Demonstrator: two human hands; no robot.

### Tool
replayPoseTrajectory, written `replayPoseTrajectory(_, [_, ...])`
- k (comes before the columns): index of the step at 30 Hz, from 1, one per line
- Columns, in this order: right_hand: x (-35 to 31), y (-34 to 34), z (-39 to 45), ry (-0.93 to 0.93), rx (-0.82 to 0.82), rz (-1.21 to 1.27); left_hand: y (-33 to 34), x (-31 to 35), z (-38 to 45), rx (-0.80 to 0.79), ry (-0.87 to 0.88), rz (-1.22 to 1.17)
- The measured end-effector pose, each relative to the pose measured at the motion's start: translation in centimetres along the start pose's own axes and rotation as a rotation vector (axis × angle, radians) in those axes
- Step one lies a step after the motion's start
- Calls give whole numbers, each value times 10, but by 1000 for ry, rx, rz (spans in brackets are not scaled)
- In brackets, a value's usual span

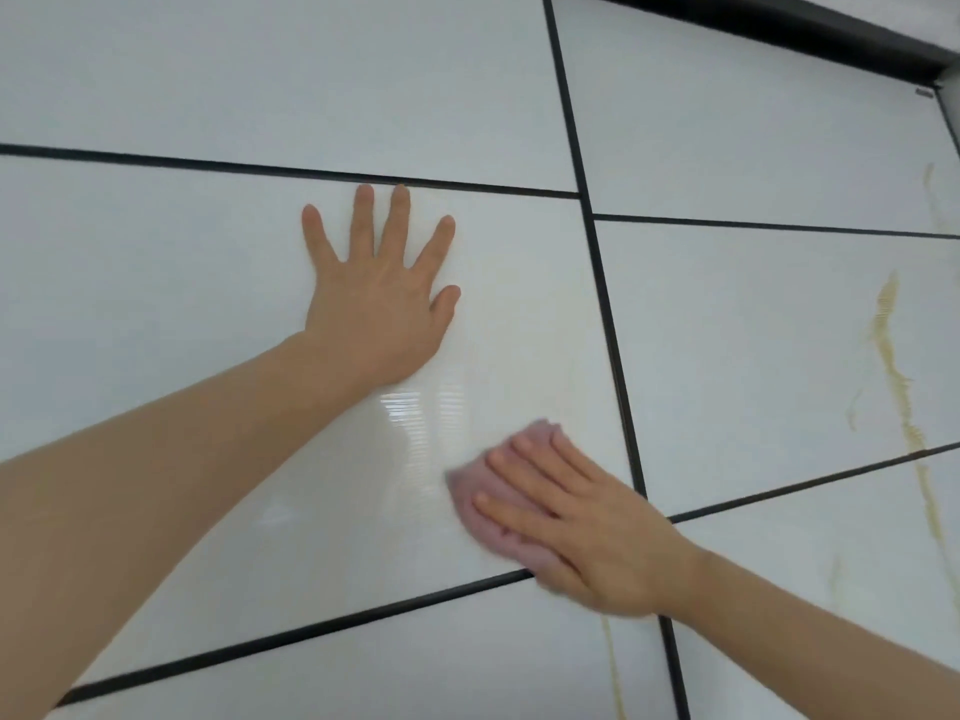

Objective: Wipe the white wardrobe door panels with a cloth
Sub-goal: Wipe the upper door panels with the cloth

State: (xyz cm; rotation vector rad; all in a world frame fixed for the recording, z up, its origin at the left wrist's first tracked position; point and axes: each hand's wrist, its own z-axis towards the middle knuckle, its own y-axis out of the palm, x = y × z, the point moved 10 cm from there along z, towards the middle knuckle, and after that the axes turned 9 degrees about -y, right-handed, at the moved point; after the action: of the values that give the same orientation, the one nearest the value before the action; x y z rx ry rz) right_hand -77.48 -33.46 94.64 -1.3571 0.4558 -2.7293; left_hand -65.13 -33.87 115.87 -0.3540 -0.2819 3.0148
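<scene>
A: Head view: the right hand [582, 522] lies flat, fingers straight, pressing a pink cloth [498, 504] against the white wardrobe door panel [208, 283], low in its right corner where the black dividing strips [605, 304] meet.

B: And the other grip?

A: The left hand [382, 298] is spread wide, palm on the same panel higher up, holding nothing. I'd judge it braces the door so it doesn't give under the wiping.

B: Why a flat palm on the cloth?

A: Probably to spread pressure and cover more surface with each pass.

B: Anything left to wipe?

A: Yellowish streaks [893, 356] run down the panels to the right, well apart from the cloth, so that side looks untouched.
</scene>
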Motion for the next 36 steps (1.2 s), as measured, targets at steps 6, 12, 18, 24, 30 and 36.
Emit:
replayPoseTrajectory(6, [139,-44,32,606,233,33,-3,13,-79,68,81,-44])
replayPoseTrajectory(12, [-106,42,-61,283,83,13,8,5,-134,80,121,-2])
replayPoseTrajectory(18, [-77,24,-72,310,25,88,21,41,-183,-18,176,-65])
replayPoseTrajectory(24, [-7,6,-52,566,196,105,35,62,-210,38,314,-113])
replayPoseTrajectory(30, [-227,100,-207,552,-159,280,39,69,-219,52,390,-92])
replayPoseTrajectory(36, [-162,86,-170,708,-75,365,35,82,-236,122,592,-198])
